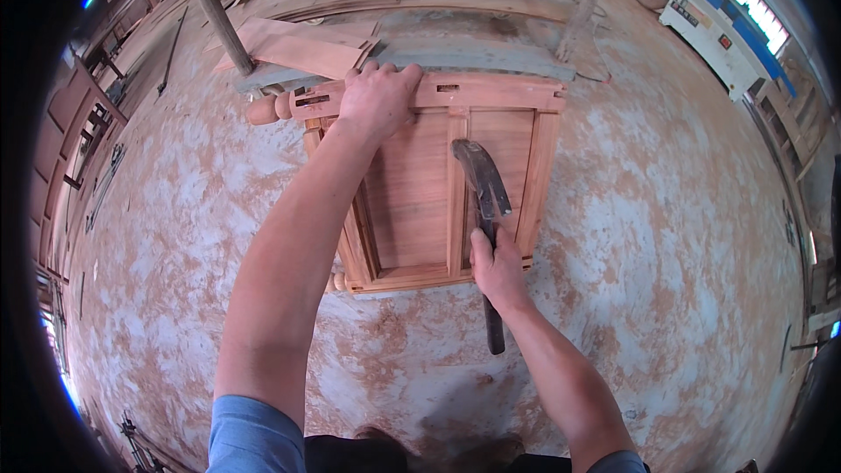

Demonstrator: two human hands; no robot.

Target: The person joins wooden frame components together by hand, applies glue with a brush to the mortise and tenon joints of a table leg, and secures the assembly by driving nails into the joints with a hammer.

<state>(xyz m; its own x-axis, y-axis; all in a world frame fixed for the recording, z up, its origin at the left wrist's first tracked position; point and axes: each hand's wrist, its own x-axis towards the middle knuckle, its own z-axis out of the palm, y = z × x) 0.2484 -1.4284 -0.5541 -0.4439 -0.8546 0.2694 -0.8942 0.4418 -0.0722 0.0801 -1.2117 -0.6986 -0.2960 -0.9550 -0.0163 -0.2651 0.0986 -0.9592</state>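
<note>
A wooden frame-and-panel piece point(458, 190) stands in front of me. Its top post point(499, 90) has mortise slots and ends at the left in a turned knob point(264, 110). My left hand point(378, 95) grips this post from above, fingers over its far edge. In my right hand point(500, 263) is a claw hammer point(483, 177), held around its dark handle. The hammer head is up, over the panel's middle stile in this view; whether it touches the wood I cannot tell. A second turned end point(336, 281) shows at the lower left corner.
Behind the piece, a low grey beam point(473, 56) with upright posts point(213, 10) carries thin boards point(299, 46). Wood scraps lie beyond. A white and blue machine point(713, 33) stands at the upper right. Panelled woodwork point(75, 125) is at the far left, and clamps point(141, 440) lie at the lower left.
</note>
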